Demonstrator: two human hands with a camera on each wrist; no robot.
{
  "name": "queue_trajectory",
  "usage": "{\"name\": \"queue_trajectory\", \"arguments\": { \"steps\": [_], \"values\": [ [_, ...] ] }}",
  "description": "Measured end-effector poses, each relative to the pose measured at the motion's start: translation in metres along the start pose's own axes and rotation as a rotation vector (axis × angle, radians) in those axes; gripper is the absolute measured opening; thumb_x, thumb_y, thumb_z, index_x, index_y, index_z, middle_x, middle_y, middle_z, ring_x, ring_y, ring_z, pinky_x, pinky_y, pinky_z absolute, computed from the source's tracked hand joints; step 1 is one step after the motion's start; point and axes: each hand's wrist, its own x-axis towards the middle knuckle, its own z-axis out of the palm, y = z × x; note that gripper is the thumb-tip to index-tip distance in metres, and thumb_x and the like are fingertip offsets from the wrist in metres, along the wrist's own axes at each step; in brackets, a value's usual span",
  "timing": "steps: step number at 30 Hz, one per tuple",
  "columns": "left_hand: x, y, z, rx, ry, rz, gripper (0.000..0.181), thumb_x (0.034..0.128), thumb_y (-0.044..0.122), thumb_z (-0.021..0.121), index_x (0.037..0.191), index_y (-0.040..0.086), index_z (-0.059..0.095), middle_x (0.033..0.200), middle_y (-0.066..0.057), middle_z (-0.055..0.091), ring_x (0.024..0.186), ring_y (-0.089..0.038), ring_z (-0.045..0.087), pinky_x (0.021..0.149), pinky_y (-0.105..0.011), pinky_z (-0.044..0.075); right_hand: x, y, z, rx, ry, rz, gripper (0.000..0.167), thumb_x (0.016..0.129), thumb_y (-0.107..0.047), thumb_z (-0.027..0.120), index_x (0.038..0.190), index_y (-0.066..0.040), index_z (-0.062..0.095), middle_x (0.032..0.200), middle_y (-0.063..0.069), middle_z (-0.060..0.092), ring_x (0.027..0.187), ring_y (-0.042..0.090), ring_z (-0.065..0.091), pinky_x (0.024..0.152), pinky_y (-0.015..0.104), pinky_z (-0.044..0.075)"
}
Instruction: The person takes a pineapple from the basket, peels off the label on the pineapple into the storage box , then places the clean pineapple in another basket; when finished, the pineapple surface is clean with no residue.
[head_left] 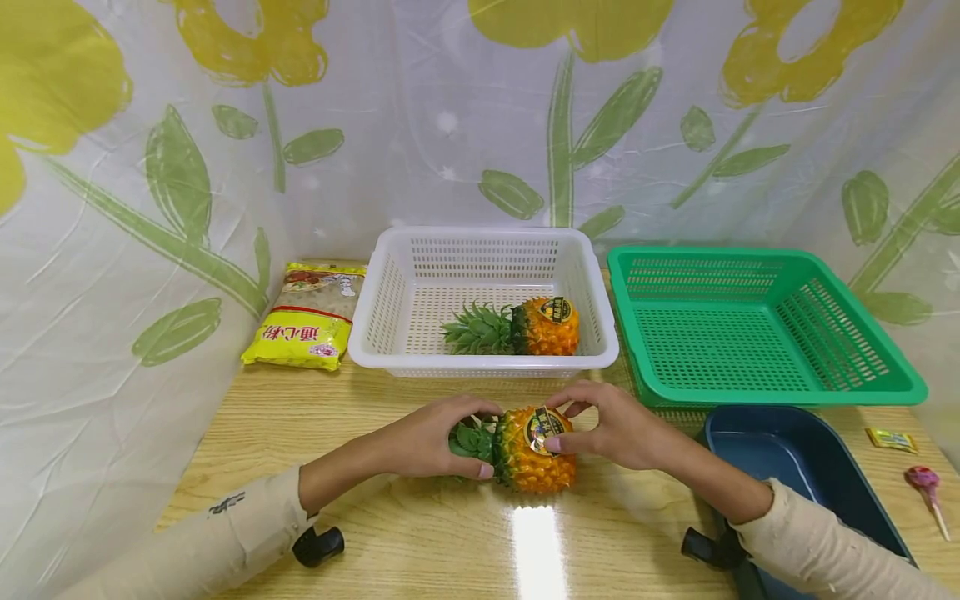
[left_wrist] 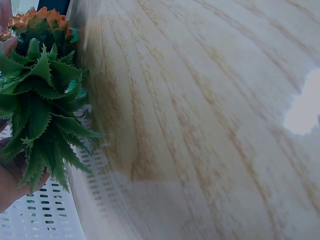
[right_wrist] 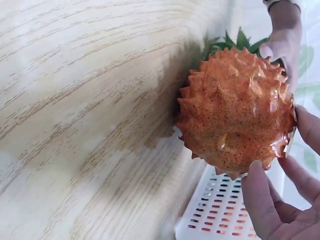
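I can see the pineapple's blunt, spiky orange end, glossy and dark-speckled, with green leaves poking out behind. The right hand grips it with spread fingers; the left hand holds the leafy end. There's wood-grained desk alongside, and a slotted white basket beyond.

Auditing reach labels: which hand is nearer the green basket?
Right. The right hand is on the orange end of the front pineapple, off the near left corner of the green basket. The left hand is at its leafy end, farther left, before the white basket.
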Motion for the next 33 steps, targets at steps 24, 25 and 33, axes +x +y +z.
{"name": "queue_trajectory", "arguments": {
  "steps": [24,25,33],
  "values": [
    [0.001,0.000,0.000,-0.010,-0.005,-0.009,0.076,0.0821,0.053,0.078,0.145,0.022,0.051,0.147,-0.002,0.053,0.132,-0.022,0.052,0.107,-0.047,0.044,0.009,-0.007,-0.001,0.059,0.058,-0.086,0.012,0.090,-0.018,0.077,0.091,-0.014,0.065,0.114,0.009,0.068,0.100,0.021,0.063,0.077,0.033,0.056],
    [0.001,0.000,0.000,-0.010,-0.006,-0.009,0.076,0.0821,0.053,0.078,0.145,0.021,0.051,0.146,-0.002,0.053,0.132,-0.022,0.052,0.107,-0.046,0.044,0.009,-0.008,-0.002,0.068,0.051,-0.085,0.013,0.090,-0.018,0.076,0.090,-0.014,0.064,0.115,0.010,0.068,0.100,0.021,0.063,0.076,0.032,0.057],
    [0.000,0.000,0.000,-0.009,-0.004,-0.003,0.075,0.0820,0.053,0.078,0.145,0.021,0.051,0.146,-0.001,0.053,0.133,-0.021,0.051,0.108,-0.047,0.043,0.006,-0.011,-0.007,0.131,-0.001,-0.097,0.014,0.092,-0.022,0.075,0.088,-0.014,0.063,0.115,0.010,0.067,0.099,0.022,0.062,0.073,0.033,0.057]
  ]
}}
